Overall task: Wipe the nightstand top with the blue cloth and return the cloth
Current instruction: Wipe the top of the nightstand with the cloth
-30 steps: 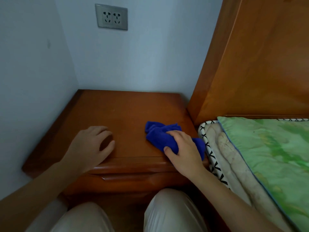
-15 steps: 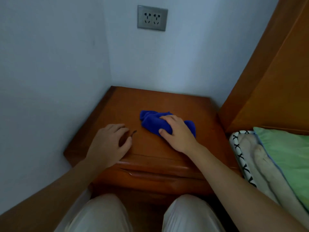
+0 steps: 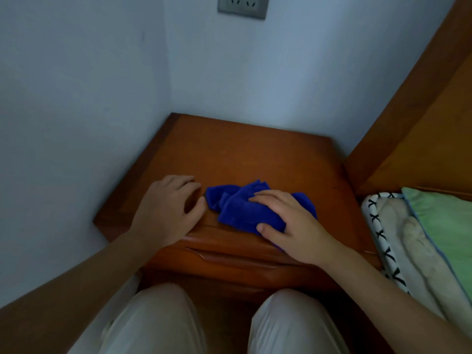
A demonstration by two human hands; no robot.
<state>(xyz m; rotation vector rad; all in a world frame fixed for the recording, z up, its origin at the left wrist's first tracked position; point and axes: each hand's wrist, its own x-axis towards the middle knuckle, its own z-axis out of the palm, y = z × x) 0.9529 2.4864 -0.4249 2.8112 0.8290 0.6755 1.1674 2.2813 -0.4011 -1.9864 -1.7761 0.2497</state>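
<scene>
A crumpled blue cloth (image 3: 237,206) lies on the front part of the brown wooden nightstand top (image 3: 245,154). My right hand (image 3: 288,223) presses down on the cloth's right half, fingers over it and thumb at its near edge. My left hand (image 3: 168,208) rests flat on the nightstand's front left corner, fingers spread, holding nothing; its thumb nearly touches the cloth's left end.
White walls close the nightstand in at the left and back, with a socket plate (image 3: 242,6) high on the back wall. A wooden headboard (image 3: 419,118) rises at the right, above a bed with a green cover (image 3: 444,226). My knees (image 3: 158,318) are below the drawer front.
My right hand has slid the cloth leftward along the front of the nightstand, from the right corner toward my left hand. The view has swung left. My left hand stayed in place.
</scene>
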